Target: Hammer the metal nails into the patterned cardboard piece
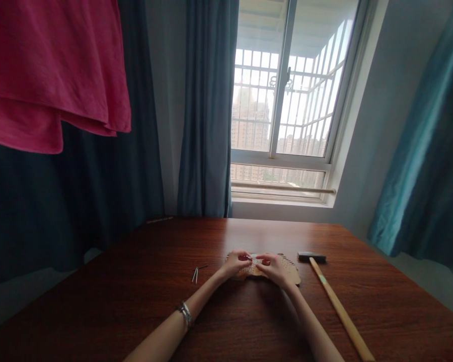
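Note:
A flat tan board [292,271] with rows of small holes or dots and a notched edge lies on the table under both hands. My left hand [237,264] is over its left part, with thumb and fingers pinched together. Something thin and dark seems to stand at those fingertips, too small to make out. My right hand [274,269] rests over the middle of the board, its thumb and fingers apart and pointing at the left fingertips. Whether it touches anything there is unclear. Several thin metal nails [195,274] lie left of my left hand.
On the right lies a hammer with a dark head [311,257] and a long wooden handle [340,306]. The brown wooden table [136,301] reaches toward a barred window [283,100]. Blue curtains [209,110] hang behind it, and a pink cloth [53,70] hangs at upper left.

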A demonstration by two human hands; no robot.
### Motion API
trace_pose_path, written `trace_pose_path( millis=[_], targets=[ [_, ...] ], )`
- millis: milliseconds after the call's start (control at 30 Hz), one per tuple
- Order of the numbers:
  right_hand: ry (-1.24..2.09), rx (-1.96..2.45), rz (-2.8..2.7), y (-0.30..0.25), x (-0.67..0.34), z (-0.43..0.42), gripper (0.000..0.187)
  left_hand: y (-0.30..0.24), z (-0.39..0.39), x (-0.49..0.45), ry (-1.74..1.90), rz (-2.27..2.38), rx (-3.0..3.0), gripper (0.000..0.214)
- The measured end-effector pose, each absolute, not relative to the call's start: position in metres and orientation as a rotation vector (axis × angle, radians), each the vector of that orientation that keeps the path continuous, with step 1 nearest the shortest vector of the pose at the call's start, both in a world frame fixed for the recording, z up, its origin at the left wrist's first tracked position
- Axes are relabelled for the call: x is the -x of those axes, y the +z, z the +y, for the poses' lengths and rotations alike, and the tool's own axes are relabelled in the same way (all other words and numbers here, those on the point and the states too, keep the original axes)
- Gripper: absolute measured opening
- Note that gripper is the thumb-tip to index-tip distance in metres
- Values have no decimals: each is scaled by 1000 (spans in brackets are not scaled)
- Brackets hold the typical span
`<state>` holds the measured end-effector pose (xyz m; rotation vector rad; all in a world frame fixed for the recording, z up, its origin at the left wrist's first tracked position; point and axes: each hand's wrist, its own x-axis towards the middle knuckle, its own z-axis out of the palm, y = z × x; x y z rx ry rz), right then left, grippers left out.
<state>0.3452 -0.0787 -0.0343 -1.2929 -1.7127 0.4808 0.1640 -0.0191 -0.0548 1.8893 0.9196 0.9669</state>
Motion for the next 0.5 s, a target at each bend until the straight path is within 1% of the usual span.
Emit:
trace_pose_path(
  millis=[100, 200, 300, 367, 433, 500],
  targets=[
    [442, 1424, -1618, -23, -382, -89, 25, -55, -19, -165, 957, 908, -1854, 21],
    [309, 1579, -1497, -26, -424, -115, 34, -57, -18, -165, 956, 904, -1828, 21],
    [-98, 1947, -1397, -45, -456, -156, 39, -57, -18, -165, 948, 906, -1804, 22],
    [-263, 2109, -1375, -59, -468, -187, 43, -57, -18, -165, 944, 923, -1805, 22],
    [-298, 2247, -1378, -71, -475, -215, 48, -57, -18, -165, 942, 943, -1814, 22],
    [-254, 2344, -1373, -78, -480, -238, 52, -58, -18, -165, 937, 957, -1820, 21]
  ],
)
